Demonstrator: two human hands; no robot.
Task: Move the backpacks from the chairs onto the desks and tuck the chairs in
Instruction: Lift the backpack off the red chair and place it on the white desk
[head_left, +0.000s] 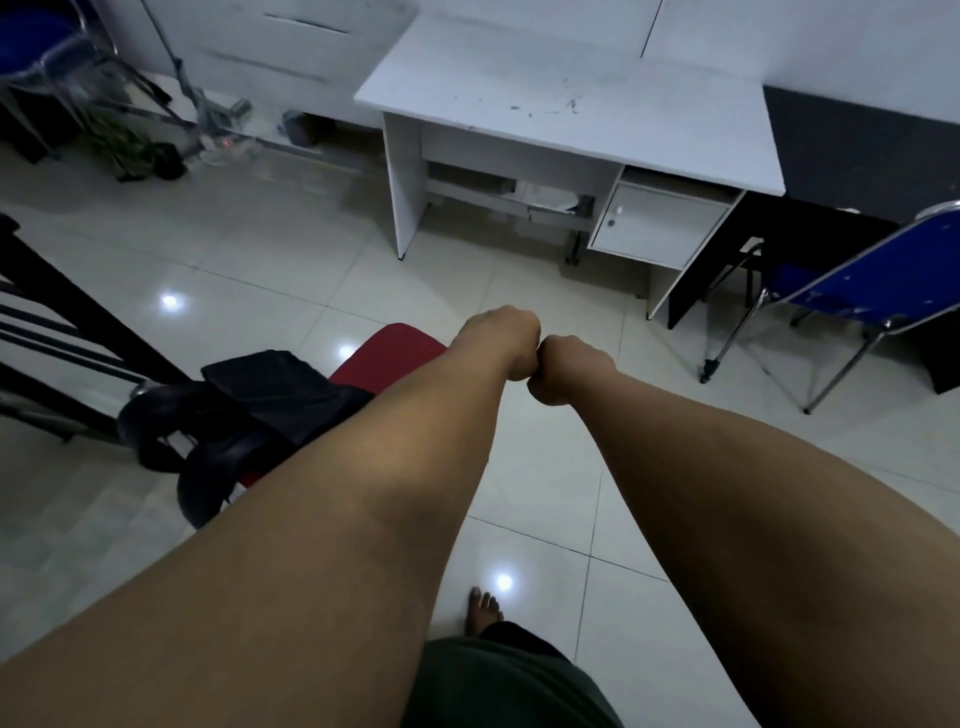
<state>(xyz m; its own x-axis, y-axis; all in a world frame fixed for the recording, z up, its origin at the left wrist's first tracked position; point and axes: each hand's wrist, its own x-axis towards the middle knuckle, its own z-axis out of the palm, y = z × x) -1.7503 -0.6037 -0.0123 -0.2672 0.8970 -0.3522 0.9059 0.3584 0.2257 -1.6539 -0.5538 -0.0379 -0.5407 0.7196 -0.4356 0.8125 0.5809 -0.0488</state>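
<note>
Two fists are meeting knuckle to knuckle in mid-air over the floor (545, 467): the left hand (501, 340) and the right hand (566, 371) are both curling closed, and neither grip is holding anything. A black backpack (249, 410) is lying on the red chair (395, 353) just to the person's left, its straps hanging off the near side of the seat. Judging by this, the first step is not yet begun; the bag is waiting to be lifted.

Next, the left hand is going to need to open, reach down and left, and take the bag by its top or a strap. The white desk (571, 104) ahead is offering a bare surface with its near edge facing the person, well apart from the chair. Open tile is lying between them. A dark railing (78, 312) is crowding the chair's left side, and a blue folding chair (872, 291) is standing beside the desk's right end, so the straight middle path looks easiest.
</note>
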